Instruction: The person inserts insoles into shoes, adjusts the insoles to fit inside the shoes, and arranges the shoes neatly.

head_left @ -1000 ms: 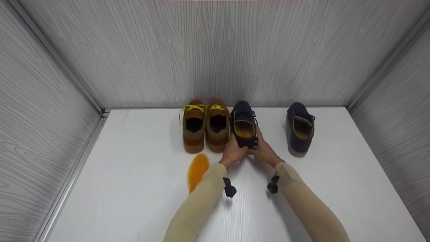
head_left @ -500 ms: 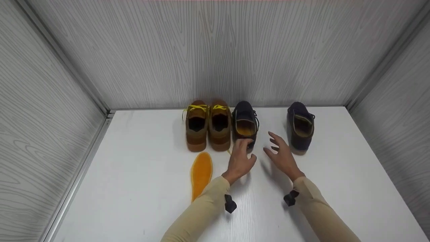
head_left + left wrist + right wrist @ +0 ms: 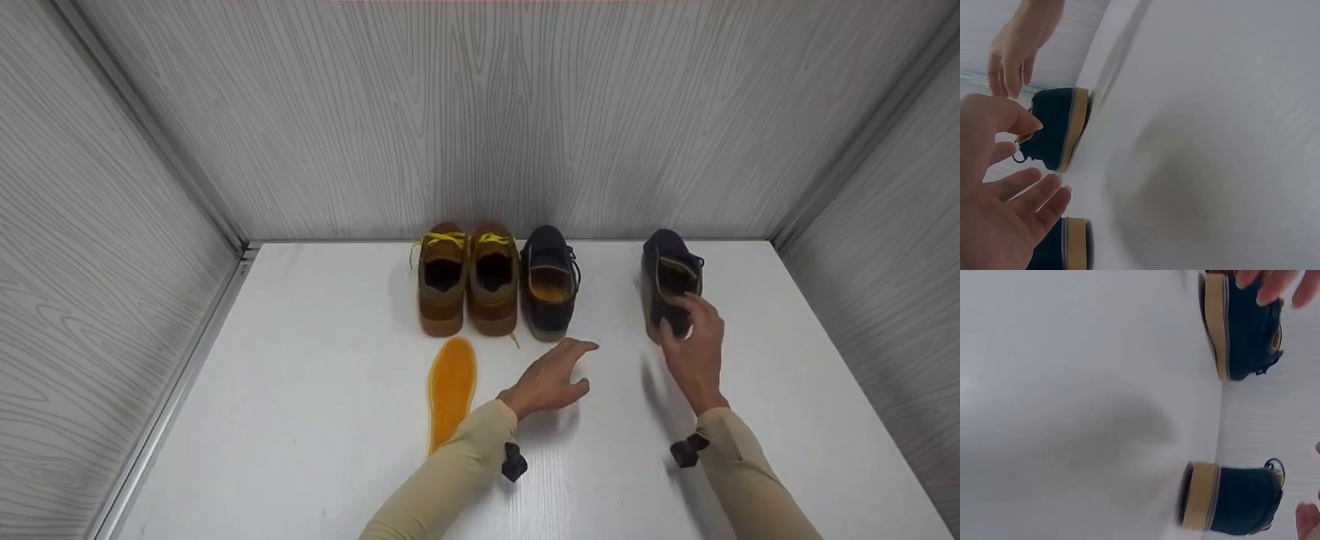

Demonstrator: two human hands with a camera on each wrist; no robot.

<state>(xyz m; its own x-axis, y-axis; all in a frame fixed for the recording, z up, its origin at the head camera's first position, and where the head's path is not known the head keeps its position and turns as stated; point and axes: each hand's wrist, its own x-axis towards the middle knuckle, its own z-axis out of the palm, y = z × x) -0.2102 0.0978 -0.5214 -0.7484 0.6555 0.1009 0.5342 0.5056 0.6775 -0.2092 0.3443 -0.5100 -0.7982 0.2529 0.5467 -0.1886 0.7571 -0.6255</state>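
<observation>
Two navy lace-up shoes, heels facing me, stand at the back of the white surface. My right hand (image 3: 696, 356) reaches over the heel of the right navy shoe (image 3: 666, 247), thumb and fingers spread apart. In the right wrist view its fingertips (image 3: 1307, 517) show beside that navy shoe (image 3: 1244, 500) with a gap between. My left hand (image 3: 549, 381) hovers with nothing in it, in front of the left navy shoe (image 3: 547, 251). The left wrist view shows its spread, bent fingers and the right navy shoe (image 3: 1053, 129) beyond them.
Two brown shoes with yellow laces, the left one (image 3: 442, 311) and the right one (image 3: 493, 311), stand left of the navy shoes. An orange insole (image 3: 452, 382) lies in front of them, partly behind my left sleeve. A grey wood-grain panel (image 3: 480, 120) rises behind the row.
Both hands have let go of the left navy shoe, which stays beside the brown pair. My right hand has moved right to the other navy shoe; my left hand has drawn back toward me.
</observation>
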